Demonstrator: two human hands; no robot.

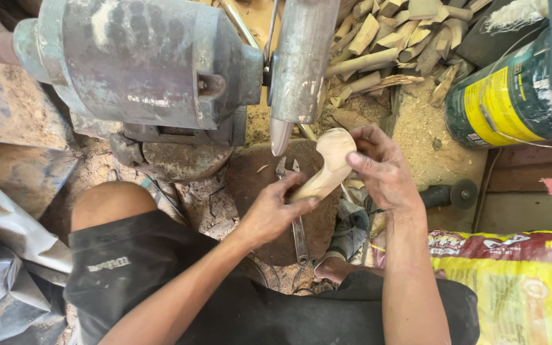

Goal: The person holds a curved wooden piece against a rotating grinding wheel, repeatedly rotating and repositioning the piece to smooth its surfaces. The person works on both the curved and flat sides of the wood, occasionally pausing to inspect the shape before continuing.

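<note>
Both our hands grip the spoon [327, 167]: left hand [275, 214] clenching its handle at seven o'clock, right hand [381, 169] fingers [367, 165] pinching the bowl.

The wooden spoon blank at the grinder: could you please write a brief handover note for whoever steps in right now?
Left hand: grips the handle end of the wooden spoon blank.
Right hand: holds the bowl end, fingers curled over it.
The blank sits just below the grinding bit of the motor-driven grinder; contact cannot be told.
Done: spoon outline roughed out.
Left: surfaces look unfinished.
An adjustable wrench lies underneath; wood offcuts are piled behind.
</note>
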